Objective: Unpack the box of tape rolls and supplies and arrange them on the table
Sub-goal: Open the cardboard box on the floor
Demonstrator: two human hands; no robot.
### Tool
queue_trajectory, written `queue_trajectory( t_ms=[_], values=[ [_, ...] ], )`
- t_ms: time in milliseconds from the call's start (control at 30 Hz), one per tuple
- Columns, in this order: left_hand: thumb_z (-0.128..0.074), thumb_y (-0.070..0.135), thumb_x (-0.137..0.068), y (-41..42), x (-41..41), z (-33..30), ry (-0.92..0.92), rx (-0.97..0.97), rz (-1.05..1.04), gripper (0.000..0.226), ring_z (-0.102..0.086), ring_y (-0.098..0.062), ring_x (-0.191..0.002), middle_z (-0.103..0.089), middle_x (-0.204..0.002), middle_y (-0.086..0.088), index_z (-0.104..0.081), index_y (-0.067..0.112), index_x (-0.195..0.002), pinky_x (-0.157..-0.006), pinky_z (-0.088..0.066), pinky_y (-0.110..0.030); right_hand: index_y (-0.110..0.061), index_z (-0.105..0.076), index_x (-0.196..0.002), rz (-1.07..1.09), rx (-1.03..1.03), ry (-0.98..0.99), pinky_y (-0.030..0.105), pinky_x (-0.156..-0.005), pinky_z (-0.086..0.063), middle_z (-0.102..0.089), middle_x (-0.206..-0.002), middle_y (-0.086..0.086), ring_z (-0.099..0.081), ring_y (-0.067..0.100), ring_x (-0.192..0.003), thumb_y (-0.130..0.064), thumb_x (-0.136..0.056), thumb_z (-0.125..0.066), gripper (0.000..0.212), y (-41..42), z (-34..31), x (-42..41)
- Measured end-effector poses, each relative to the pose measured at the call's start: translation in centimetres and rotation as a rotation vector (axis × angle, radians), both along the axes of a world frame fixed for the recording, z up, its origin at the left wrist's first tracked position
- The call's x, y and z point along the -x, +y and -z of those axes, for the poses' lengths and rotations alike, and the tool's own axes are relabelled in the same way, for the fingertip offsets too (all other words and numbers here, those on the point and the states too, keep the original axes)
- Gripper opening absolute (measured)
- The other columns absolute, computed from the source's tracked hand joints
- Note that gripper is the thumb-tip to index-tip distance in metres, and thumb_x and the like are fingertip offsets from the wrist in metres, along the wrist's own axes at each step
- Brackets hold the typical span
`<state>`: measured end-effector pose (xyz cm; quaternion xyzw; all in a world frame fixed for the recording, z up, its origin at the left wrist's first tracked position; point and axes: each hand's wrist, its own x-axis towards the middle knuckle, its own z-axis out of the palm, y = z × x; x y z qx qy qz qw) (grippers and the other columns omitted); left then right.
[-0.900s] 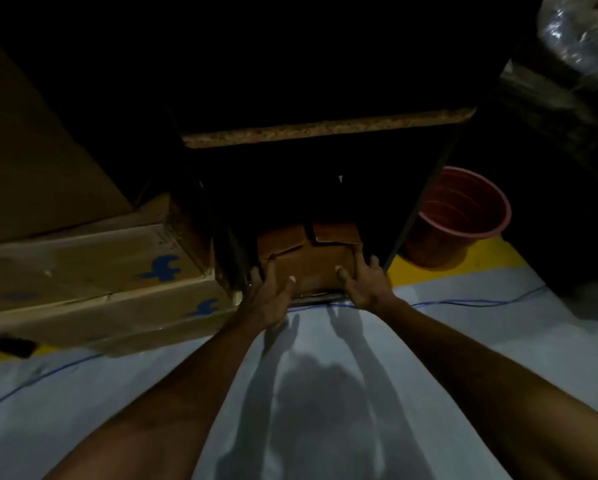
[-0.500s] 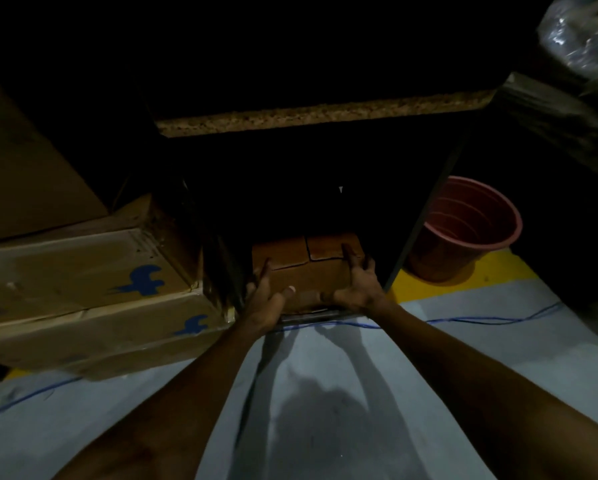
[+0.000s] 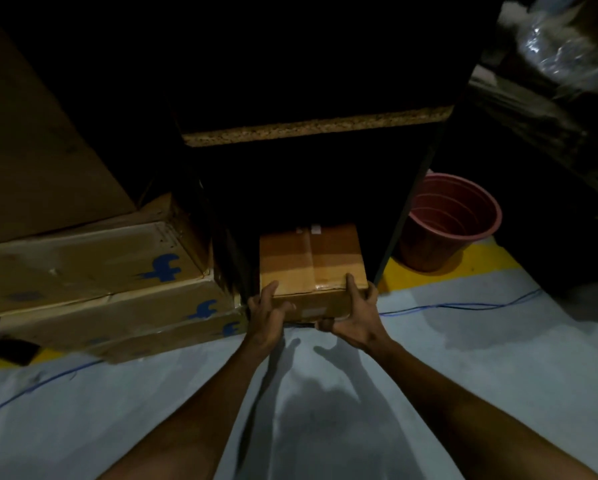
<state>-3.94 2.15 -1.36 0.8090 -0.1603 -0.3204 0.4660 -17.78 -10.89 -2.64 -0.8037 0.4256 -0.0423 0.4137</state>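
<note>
A small brown cardboard box [image 3: 311, 261], taped shut along its top seam, sits half out of the dark space under a table [image 3: 318, 128]. My left hand [image 3: 268, 317] grips its near left corner, thumb on the top edge. My right hand [image 3: 354, 318] grips the near right corner, thumb on top and fingers curled round the front face. The box's contents are hidden.
Flat stacked cardboard cartons [image 3: 93, 282] with blue logos lie to the left. A reddish plastic bucket [image 3: 453, 220] stands on the right by a yellow floor stripe [image 3: 439, 275]. A blue cable [image 3: 463, 306] runs across the grey floor. Plastic-wrapped goods [image 3: 560, 50] fill the top right.
The box has slid toward me out of the dark space, so most of its top shows. Both hands moved from its top onto its near corners.
</note>
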Motion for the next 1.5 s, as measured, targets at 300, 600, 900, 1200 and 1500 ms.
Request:
queue_trajectory(
  t_ms=[300, 600, 900, 1200, 1500],
  values=[
    [-0.062, 0.045, -0.086, 10.3, 10.9, 1.0, 0.208, -0.067, -0.068, 0.064, -0.04, -0.034, -0.129, -0.027, -0.14, -0.01, -0.039, 0.027, -0.143, -0.11, -0.038, -0.047, -0.025, 0.001, -0.154, 0.113, -0.21, 0.104, 0.041, -0.115, -0.031, 0.004, -0.15, 0.014, -0.028, 0.038, -0.138, -0.053, -0.073, -0.077, 0.116, 9.9, -0.9, 8.8],
    [-0.057, 0.06, -0.084, 17.7, 19.1, 0.9, 0.201, -0.112, -0.121, 0.066, -0.04, -0.031, -0.126, -0.026, -0.139, -0.008, -0.038, 0.03, -0.139, -0.092, -0.038, -0.034, -0.027, -0.004, -0.154, 0.166, -0.283, 0.098, 0.044, -0.113, -0.035, -0.003, -0.149, 0.012, -0.033, 0.039, -0.135, -0.058, -0.078, -0.069, 0.104, 18.3, 0.2, 16.6],
    [-0.057, 0.044, -0.094, 24.1, 23.9, -0.3, 0.182, -0.219, 0.069, 0.061, -0.029, -0.037, -0.138, -0.019, -0.148, -0.015, -0.033, 0.025, -0.147, -0.112, -0.032, -0.044, -0.028, -0.005, -0.155, 0.151, -0.287, 0.209, 0.048, -0.114, -0.031, -0.004, -0.148, 0.011, -0.035, 0.043, -0.134, -0.073, -0.074, -0.06, 0.107, 24.4, -0.7, 22.2],
    [-0.061, 0.054, -0.088, 31.3, 31.3, -2.4, 0.222, -0.347, 0.142, 0.07, -0.039, -0.034, -0.131, -0.023, -0.143, -0.011, -0.03, 0.029, -0.146, -0.106, -0.036, -0.039, -0.036, -0.018, -0.149, 0.256, -0.304, 0.295, 0.048, -0.11, -0.037, -0.018, -0.143, 0.014, -0.042, 0.042, -0.127, -0.084, -0.069, -0.052, 0.099, 31.8, -1.4, 30.7],
    [-0.057, 0.075, -0.073, 27.7, 30.3, -1.9, -0.343, -0.52, 0.377, 0.108, 0.0, -0.04, -0.148, 0.007, -0.16, -0.01, 0.002, 0.031, -0.151, -0.118, -0.021, -0.054, -0.025, -0.032, -0.14, 0.338, -0.142, 0.226, 0.053, -0.109, -0.037, -0.023, -0.147, 0.014, -0.032, 0.039, -0.135, -0.068, -0.085, -0.049, 0.072, 29.6, -1.9, 28.5]
  ],
)
